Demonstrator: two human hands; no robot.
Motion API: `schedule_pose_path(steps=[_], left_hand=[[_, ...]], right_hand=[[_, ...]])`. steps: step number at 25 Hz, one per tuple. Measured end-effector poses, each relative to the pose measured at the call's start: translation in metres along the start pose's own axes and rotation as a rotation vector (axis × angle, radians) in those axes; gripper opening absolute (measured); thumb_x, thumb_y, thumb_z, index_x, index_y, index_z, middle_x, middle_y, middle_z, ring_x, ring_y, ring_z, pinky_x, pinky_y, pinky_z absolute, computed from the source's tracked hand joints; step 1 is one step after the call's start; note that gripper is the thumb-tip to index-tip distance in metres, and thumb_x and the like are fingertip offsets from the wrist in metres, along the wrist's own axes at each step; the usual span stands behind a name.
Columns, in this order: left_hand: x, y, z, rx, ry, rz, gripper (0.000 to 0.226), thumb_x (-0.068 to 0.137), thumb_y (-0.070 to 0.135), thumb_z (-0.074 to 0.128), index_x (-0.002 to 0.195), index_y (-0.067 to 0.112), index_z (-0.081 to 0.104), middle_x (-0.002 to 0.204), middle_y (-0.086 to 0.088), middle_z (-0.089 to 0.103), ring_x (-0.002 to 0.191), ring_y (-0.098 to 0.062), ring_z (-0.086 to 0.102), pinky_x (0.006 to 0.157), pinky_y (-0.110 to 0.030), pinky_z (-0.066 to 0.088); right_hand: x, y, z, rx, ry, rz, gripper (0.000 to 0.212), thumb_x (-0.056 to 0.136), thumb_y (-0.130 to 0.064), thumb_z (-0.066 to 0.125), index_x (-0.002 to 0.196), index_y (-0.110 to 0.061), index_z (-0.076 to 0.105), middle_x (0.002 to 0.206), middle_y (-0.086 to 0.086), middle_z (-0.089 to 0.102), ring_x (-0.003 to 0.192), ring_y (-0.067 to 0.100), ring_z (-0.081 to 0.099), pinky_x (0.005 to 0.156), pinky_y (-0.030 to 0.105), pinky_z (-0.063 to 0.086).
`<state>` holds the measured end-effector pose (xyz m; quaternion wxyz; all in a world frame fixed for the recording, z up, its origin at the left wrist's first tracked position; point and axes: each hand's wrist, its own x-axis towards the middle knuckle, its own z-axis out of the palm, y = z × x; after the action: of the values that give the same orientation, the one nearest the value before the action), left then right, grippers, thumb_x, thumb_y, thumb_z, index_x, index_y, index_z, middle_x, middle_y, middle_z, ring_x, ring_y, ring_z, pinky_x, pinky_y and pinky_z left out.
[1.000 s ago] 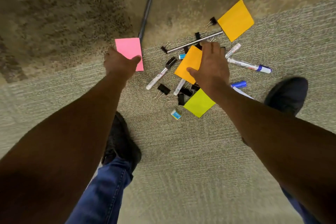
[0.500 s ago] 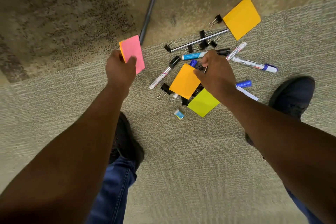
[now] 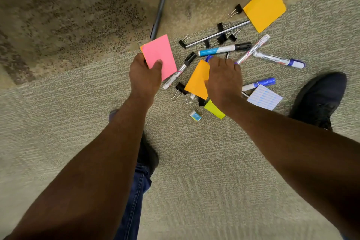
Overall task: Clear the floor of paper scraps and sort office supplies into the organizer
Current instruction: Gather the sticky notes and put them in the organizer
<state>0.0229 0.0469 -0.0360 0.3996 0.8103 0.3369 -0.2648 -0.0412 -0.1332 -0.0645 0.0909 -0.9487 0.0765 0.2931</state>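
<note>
The right hand (image 3: 224, 82) pinches the orange square sticky-note paper (image 3: 197, 80) at its right edge, lifted above the marker pile on the carpet floor (image 3: 194, 161), while left of it the left hand (image 3: 145, 78) grips a pink rectangular paper (image 3: 158, 54), nearer for stacking.

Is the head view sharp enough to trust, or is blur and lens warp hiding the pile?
Head view: mostly sharp and evenly lit; right hand slightly motion-blurred over the orange sticky note; wide-angle lens stretches the forearms near the frame edges; no glare.
</note>
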Motion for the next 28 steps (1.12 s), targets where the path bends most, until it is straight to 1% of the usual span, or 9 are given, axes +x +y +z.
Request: schedule_pose_path(steps=[4,9,11,15,18,22,23,25,28], left_hand=[[0.001,0.000,-0.002,0.035,-0.033,0.004,0.033,0.089,0.018,0.065,0.119,0.007,0.058,0.111,-0.008,0.067,0.100,-0.023,0.065,0.085,-0.044,0.057],[0.003,-0.003,-0.006,0.051,-0.052,0.004,0.031,0.089,0.019,0.064,0.118,0.009,0.058,0.109,-0.006,0.068,0.098,-0.021,0.065,0.084,-0.041,0.057],[0.003,-0.005,-0.008,0.054,-0.047,0.016,0.032,0.089,0.017,0.064,0.119,0.008,0.056,0.110,-0.005,0.067,0.097,-0.019,0.065,0.080,-0.036,0.057],[-0.001,-0.010,-0.015,0.034,-0.046,0.060,0.036,0.088,0.010,0.062,0.121,0.011,0.048,0.107,-0.002,0.063,0.095,-0.015,0.061,0.077,-0.028,0.052],[-0.006,-0.010,-0.015,0.002,-0.080,0.030,0.041,0.088,0.004,0.056,0.124,0.016,0.041,0.100,0.003,0.060,0.089,-0.009,0.060,0.073,-0.028,0.053],[-0.015,-0.004,-0.013,-0.110,-0.184,0.104,0.088,0.087,-0.005,0.055,0.150,0.037,0.010,0.113,-0.004,0.062,0.084,-0.004,0.062,0.060,-0.019,0.054],[-0.017,0.000,-0.011,-0.128,-0.185,0.125,0.088,0.086,-0.007,0.054,0.150,0.037,0.015,0.123,-0.007,0.058,0.087,-0.003,0.061,0.061,-0.017,0.053],[-0.021,0.011,0.000,-0.157,-0.157,0.118,0.065,0.087,-0.007,0.053,0.142,0.027,0.042,0.131,-0.006,0.054,0.090,-0.001,0.057,0.063,-0.014,0.050],[-0.029,0.031,0.020,-0.432,-0.190,-0.091,0.024,0.096,0.022,0.054,0.117,0.015,0.065,0.098,0.006,0.070,0.084,-0.008,0.065,0.066,-0.025,0.054]], right_hand=[[-0.010,0.009,0.002,0.088,-0.093,0.037,0.064,0.080,-0.039,0.072,0.129,-0.010,0.042,0.130,0.015,0.045,0.122,0.034,0.040,0.098,0.045,0.038],[-0.007,0.007,0.005,0.110,-0.103,0.028,0.058,0.077,-0.036,0.075,0.119,-0.009,0.046,0.123,0.015,0.050,0.116,0.034,0.044,0.094,0.044,0.039],[-0.006,0.005,0.004,0.167,-0.141,0.024,0.046,0.083,-0.033,0.071,0.115,-0.010,0.048,0.114,0.015,0.059,0.110,0.035,0.051,0.089,0.043,0.041],[-0.005,0.014,-0.019,0.527,-0.189,0.146,0.012,0.090,-0.024,0.063,0.097,-0.016,0.057,0.087,0.003,0.065,0.087,0.025,0.061,0.074,0.032,0.046],[-0.003,0.031,-0.052,0.881,-0.217,0.313,0.011,0.089,-0.020,0.066,0.083,-0.020,0.055,0.079,-0.003,0.061,0.074,0.014,0.059,0.067,0.024,0.048],[-0.001,0.040,-0.084,1.405,-0.287,0.502,0.015,0.091,-0.010,0.062,0.083,-0.019,0.053,0.079,0.003,0.060,0.064,0.012,0.058,0.053,0.022,0.044],[0.000,0.038,-0.087,1.535,-0.302,0.527,0.015,0.092,-0.008,0.060,0.084,-0.018,0.053,0.076,0.003,0.059,0.063,0.012,0.057,0.054,0.023,0.043],[0.002,0.030,-0.092,1.783,-0.319,0.550,0.014,0.092,-0.005,0.059,0.084,-0.015,0.052,0.073,0.003,0.058,0.064,0.012,0.057,0.056,0.022,0.045],[0.002,0.018,-0.095,1.933,-0.308,0.570,0.012,0.092,-0.003,0.059,0.085,-0.011,0.055,0.073,0.006,0.062,0.065,0.012,0.063,0.056,0.020,0.050]])
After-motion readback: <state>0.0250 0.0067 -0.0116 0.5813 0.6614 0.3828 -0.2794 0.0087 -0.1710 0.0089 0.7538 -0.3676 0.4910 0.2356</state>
